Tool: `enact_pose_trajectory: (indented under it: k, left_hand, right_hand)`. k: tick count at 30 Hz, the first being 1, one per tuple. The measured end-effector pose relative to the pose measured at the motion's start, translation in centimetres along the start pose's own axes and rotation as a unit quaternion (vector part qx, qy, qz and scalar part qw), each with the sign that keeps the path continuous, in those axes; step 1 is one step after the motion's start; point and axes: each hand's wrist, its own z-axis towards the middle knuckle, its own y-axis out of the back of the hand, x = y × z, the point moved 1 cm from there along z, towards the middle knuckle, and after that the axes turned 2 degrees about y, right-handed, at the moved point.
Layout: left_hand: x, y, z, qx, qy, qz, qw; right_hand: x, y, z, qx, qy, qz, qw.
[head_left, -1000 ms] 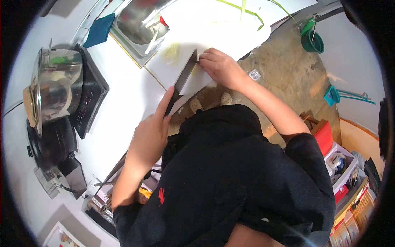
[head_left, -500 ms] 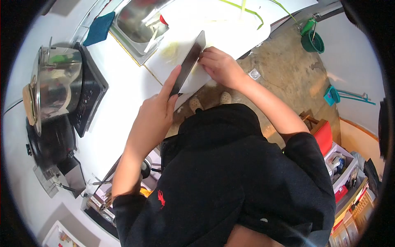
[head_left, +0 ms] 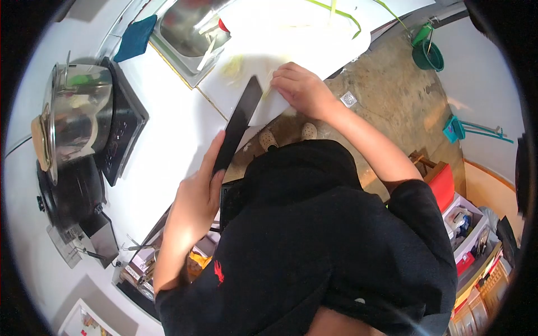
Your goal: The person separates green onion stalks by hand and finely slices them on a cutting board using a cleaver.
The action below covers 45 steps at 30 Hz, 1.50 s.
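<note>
My left hand (head_left: 197, 196) grips a large dark-bladed kitchen knife (head_left: 241, 117), with the index finger stretched along it. The blade points up and away from me, a little apart from my right hand (head_left: 301, 92). The fingers of that hand are pinched together on a thin pale-green vegetable strip (head_left: 267, 91) over the white counter; its exact kind is unclear. Left of the blade tip lies a blurry yellow-green heap (head_left: 232, 66) of what look like cut pieces. Long green leaves (head_left: 350, 19) rest farther back on the counter (head_left: 174, 134).
A steel sink (head_left: 168, 42) holding pale scraps sits at the back, beside a blue cloth (head_left: 135, 39). A steel pot (head_left: 84, 112) stands at the black cooktop (head_left: 124, 126) on the left. A green bucket (head_left: 427, 57) and turquoise dustpan (head_left: 453, 130) are on the right.
My left hand has drawn the knife back toward my body and leftward, away from my right hand. The right hand has stayed nearly in place, still pinching.
</note>
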Motion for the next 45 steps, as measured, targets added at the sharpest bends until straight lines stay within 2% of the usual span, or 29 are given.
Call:
enact_pose_trajectory:
  k: [3,6,12,18,19,22,23,26,29,35,38,41,45]
  left_hand:
    - [-0.8,-0.9,3.3,-0.049,-0.093,-0.007,0.994]
    - [-2.2,-1.3,5.4,-0.053,-0.125,-0.013,0.991]
    - [-0.6,-2.2,4.3,-0.059,-0.117,-0.024,0.991]
    - [1.5,-1.9,-1.1,-0.025,-0.035,-0.004,0.999]
    - [1.1,-1.0,-1.4,0.024,0.039,-0.017,0.999]
    - [1.6,-0.9,-0.4,-0.062,-0.106,0.027,0.992]
    - [0.8,-1.0,0.4,-0.053,-0.076,-0.018,0.996]
    - [-0.8,-1.5,4.0,-0.071,-0.130,-0.029,0.989]
    - [-2.4,-1.6,5.7,-0.057,-0.121,-0.037,0.990]
    - [0.0,-3.2,4.1,-0.071,-0.118,-0.030,0.990]
    - [2.1,-3.6,1.3,-0.067,-0.087,-0.002,0.994]
    - [1.7,-2.3,-1.0,-0.016,-0.015,-0.011,1.000]
    - [1.6,-2.0,0.7,-0.035,-0.063,-0.029,0.997]
  right_hand:
    - [-0.2,0.0,-0.2,-0.009,0.008,0.005,1.000]
    - [-0.3,0.1,0.0,-0.004,0.021,-0.003,1.000]
    - [-0.2,0.0,-0.1,-0.002,0.018,0.000,1.000]
    - [-0.2,0.0,-0.2,-0.007,0.003,0.005,1.000]
    - [-0.2,0.0,-0.2,-0.005,0.003,0.002,1.000]
    - [-0.1,0.1,-0.1,-0.003,0.003,-0.001,1.000]
    - [-0.1,0.1,-0.1,-0.001,0.005,0.003,1.000]
    - [-0.3,0.3,-0.2,0.006,0.009,0.003,1.000]
    - [-0.4,0.1,-0.2,0.002,0.016,-0.006,1.000]
    - [-0.3,0.0,-0.3,-0.006,0.015,-0.007,1.000]
    - [-0.2,0.0,-0.2,-0.005,0.005,-0.003,1.000]
    - [-0.3,-0.1,-0.2,-0.010,0.016,-0.016,1.000]
    - [-0.2,-0.2,-0.2,-0.016,0.014,0.005,1.000]
